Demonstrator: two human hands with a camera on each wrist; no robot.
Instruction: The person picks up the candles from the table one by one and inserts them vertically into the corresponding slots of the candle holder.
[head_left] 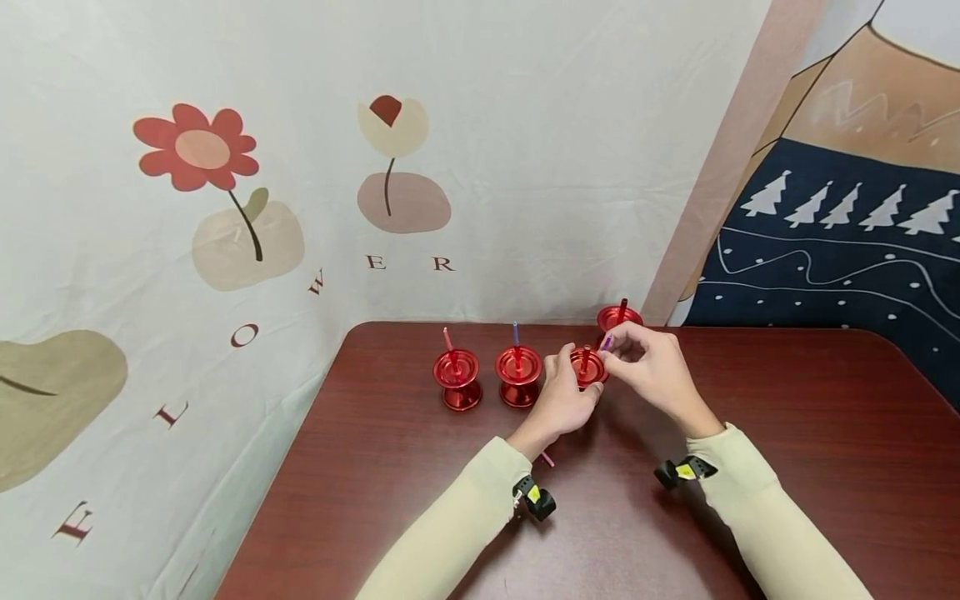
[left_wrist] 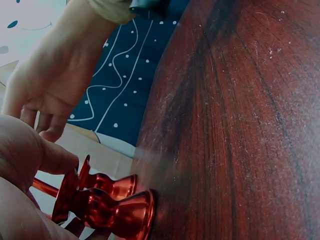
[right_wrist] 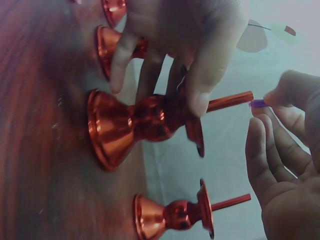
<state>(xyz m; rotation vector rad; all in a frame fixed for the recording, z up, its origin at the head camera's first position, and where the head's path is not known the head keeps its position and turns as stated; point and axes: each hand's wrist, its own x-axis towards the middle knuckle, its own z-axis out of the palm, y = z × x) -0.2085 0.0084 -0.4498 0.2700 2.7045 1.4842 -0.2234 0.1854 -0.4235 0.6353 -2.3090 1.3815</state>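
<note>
A shiny red metal candle holder with an upright tube stands on the table. My left hand grips its dish, with the thumb on the rim. Between thumb and forefinger my right hand pinches a small purple candle, its end right at the tube's tip. Most of that candle is hidden by the fingers. In the left wrist view, the same holder shows beside my left thumb.
To the left stand two more red holders, one with a pink candle, one with a blue candle. Another holder with a bare tube is at the back edge. A pink candle lies on the brown table near my left wrist.
</note>
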